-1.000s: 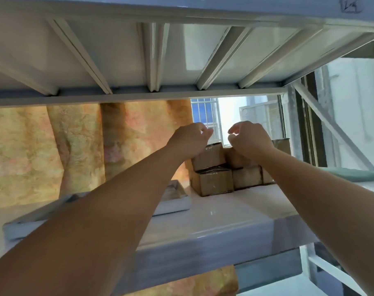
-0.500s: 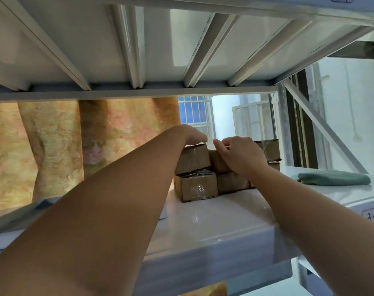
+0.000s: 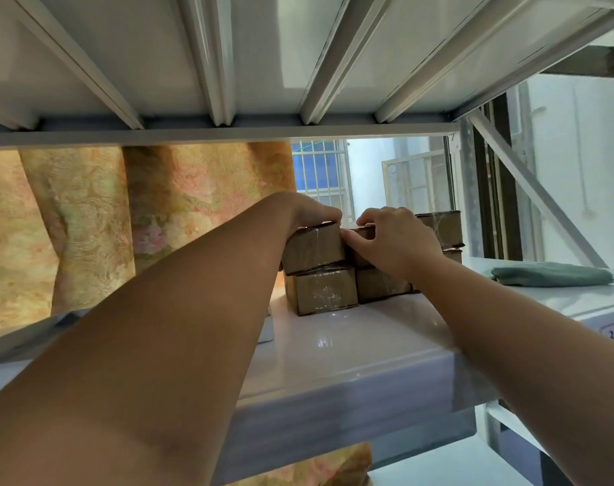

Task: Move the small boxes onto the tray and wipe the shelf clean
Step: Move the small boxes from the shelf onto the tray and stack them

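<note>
- The left hand (image 3: pixel 312 213) curls its fingers over the top left box (image 3: pixel 314 250), gripping it.
- The right hand (image 3: pixel 393 240) grasps the neighbouring top box (image 3: pixel 366 233), with the thumb at its front.
- Both boxes rest on lower boxes (image 3: pixel 324 291), stacked on the white shelf (image 3: pixel 351 345).
- The tray (image 3: pixel 28 342) sits to the left, partly behind the arm.
- A green cloth (image 3: pixel 551 273) lies to the right.

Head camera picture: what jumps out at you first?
Two bare arms reach in to a stack of brown boxes in the middle of the white shelf. The left hand grips the top left box, the right hand the top middle box. A green cloth lies at the shelf's right end.
</note>
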